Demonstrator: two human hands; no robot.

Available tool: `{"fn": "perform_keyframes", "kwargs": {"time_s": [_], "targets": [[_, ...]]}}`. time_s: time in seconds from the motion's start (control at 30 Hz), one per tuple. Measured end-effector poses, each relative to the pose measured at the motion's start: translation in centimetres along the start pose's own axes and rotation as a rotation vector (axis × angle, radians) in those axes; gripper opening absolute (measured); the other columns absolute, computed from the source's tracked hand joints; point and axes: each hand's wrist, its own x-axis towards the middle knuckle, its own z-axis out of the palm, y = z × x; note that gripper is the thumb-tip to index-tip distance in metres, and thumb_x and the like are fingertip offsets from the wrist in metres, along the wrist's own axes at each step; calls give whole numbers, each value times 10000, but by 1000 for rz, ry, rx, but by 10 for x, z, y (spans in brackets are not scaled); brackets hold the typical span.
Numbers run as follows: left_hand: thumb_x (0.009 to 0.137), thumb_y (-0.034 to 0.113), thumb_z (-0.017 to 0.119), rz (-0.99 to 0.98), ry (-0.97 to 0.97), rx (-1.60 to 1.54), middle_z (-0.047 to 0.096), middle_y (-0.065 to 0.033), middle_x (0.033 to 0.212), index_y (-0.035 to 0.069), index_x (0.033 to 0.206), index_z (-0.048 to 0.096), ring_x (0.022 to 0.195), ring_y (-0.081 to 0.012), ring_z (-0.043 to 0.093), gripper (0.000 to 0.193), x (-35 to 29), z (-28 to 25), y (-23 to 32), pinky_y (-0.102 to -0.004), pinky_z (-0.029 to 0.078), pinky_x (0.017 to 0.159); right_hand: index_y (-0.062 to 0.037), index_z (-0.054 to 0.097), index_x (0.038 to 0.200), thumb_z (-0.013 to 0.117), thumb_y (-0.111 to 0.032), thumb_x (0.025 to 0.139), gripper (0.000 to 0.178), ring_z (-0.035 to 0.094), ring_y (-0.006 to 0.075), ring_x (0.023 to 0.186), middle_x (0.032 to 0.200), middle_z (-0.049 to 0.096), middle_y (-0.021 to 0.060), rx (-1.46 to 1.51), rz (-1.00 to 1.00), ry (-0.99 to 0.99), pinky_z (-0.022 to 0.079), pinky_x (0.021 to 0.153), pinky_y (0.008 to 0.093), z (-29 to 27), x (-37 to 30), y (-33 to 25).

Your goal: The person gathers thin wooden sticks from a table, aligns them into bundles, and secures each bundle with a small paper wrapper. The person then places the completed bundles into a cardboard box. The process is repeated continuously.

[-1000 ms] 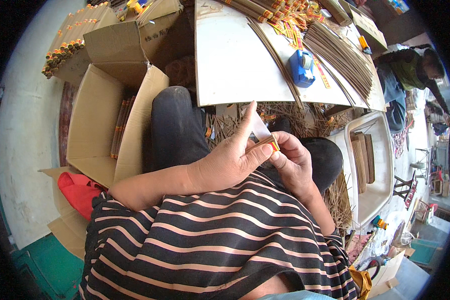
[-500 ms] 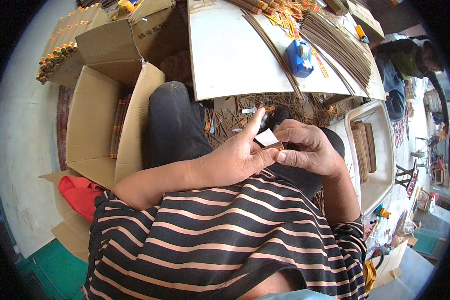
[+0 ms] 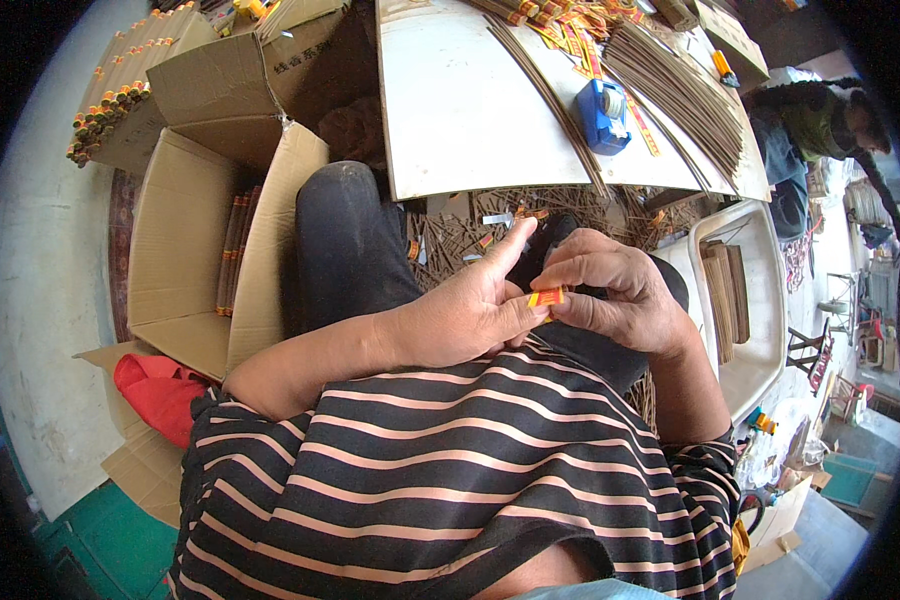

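Observation:
In front of my lap, both hands meet at a small red-and-yellow paper band (image 3: pixel 546 297). My left hand (image 3: pixel 470 312) is closed round a thin bundle of incense sticks, mostly hidden by the fingers, with one finger pointing up and away. From the right, my right hand (image 3: pixel 610 292) pinches the band between thumb and fingers, against the end of the bundle. Beyond my hands, loose brown incense sticks (image 3: pixel 675 95) and more red-and-yellow strips (image 3: pixel 578 42) lie on the white table (image 3: pixel 460 120).
A blue tape dispenser (image 3: pixel 602 118) stands near the table's front edge. An open cardboard box (image 3: pixel 185 250) at left holds banded bundles (image 3: pixel 236 250). On the right is a white tub (image 3: pixel 760 370) with brown sticks. Stick scraps (image 3: pixel 450 235) litter the floor. Another person (image 3: pixel 820 120) bends at far right.
The white underside of the paper has folded down round the bundle, so its red-and-yellow face now shows. My right fingers have shifted slightly left over it; the left hand is nearly still.

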Motion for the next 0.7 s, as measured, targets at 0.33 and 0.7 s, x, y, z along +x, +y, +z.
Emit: {"fn": "perform_keyframes", "kwargs": {"time_s": [0.33,0.7], "targets": [[945,199,442,-48,-52,-70,515,-103,966,56,1418,-82,740,-92,485,720,-1,-5,-5,-192,414,594,-34,664,907,645,-127,805,139,575,247,854,896,612,105,-46,-135,38,463,769,338,3,-3,1],[957,262,417,-93,-1,-325,479,-80,962,9,1414,22,720,-97,491,655,4,2,1,-202,439,624,-7,658,882,643,-105,800,128,553,218,878,974,557,109,221,-86,-40,454,760,305,1,-9,3]]}}
